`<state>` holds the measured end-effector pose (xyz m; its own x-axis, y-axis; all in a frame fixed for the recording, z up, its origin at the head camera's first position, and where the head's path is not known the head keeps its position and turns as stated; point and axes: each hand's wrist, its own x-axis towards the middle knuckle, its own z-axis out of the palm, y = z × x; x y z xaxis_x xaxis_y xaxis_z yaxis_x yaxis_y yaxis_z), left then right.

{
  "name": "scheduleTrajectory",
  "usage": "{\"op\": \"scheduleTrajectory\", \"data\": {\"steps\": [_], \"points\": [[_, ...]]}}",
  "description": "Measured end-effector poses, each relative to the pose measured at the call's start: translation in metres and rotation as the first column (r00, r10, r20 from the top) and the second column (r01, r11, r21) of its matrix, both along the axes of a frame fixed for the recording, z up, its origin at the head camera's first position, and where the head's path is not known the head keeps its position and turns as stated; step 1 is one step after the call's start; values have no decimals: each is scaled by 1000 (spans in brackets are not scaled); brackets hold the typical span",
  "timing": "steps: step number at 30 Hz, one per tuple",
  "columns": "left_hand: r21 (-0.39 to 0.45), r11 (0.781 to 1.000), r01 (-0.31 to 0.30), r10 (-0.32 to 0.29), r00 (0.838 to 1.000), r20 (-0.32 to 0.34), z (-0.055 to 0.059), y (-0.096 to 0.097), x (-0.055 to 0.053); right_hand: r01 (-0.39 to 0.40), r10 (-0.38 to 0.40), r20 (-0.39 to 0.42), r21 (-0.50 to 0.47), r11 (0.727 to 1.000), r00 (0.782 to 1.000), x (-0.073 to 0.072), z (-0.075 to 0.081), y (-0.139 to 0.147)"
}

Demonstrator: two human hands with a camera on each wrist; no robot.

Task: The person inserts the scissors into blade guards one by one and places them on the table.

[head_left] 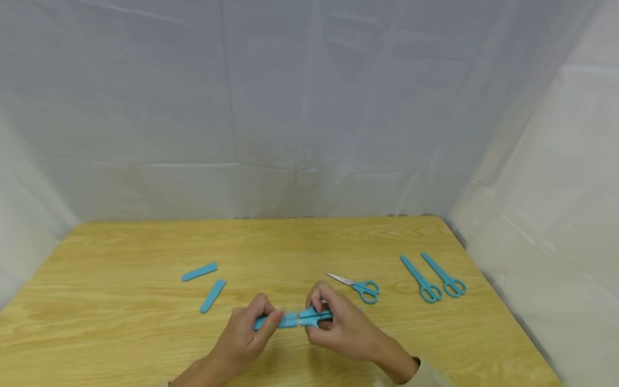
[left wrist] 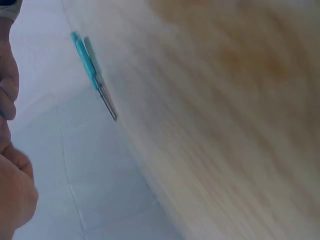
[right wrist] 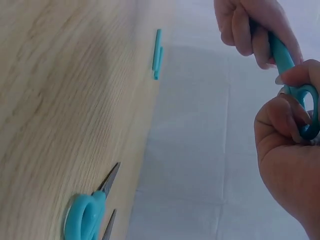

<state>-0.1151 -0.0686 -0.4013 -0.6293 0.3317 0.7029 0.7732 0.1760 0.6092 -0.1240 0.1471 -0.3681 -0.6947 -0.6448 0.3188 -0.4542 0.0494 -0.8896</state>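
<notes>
Close over the front of the table, a pair of blue-handled scissors (head_left: 309, 316) lies level between the two hands. My right hand (head_left: 340, 325) grips its handles, with the finger loops also visible in the right wrist view. My left hand (head_left: 249, 325) pinches the blue blade cover (head_left: 288, 321), thumb on top. The cover encloses most of the blades; a narrow strip of metal shows between it and the handles. Beyond the right hand lie bare-bladed scissors (head_left: 366, 290), their tip pointing left.
Two loose blue blade covers (head_left: 199, 272) lie left of centre on the wooden table (head_left: 121, 333). Toward the right edge, two covered scissors (head_left: 447, 279) rest side by side. White sheeting (head_left: 290, 107) hangs behind the table and along its sides.
</notes>
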Motion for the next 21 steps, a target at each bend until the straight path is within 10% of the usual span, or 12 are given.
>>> {"op": "scheduleTrajectory", "data": {"steps": [9,15,21], "points": [[63,992,-113,118,990,-79,3,14,4,140,-134,-60,109,984,989,4,5,-5],[-59,996,-63,70,989,132,21,4,0,116,-103,-66,256,960,993,0,14,2],[-111,993,49,-11,948,318,25,-5,-7,130,-112,-72,342,931,991,-5,17,9]]}}
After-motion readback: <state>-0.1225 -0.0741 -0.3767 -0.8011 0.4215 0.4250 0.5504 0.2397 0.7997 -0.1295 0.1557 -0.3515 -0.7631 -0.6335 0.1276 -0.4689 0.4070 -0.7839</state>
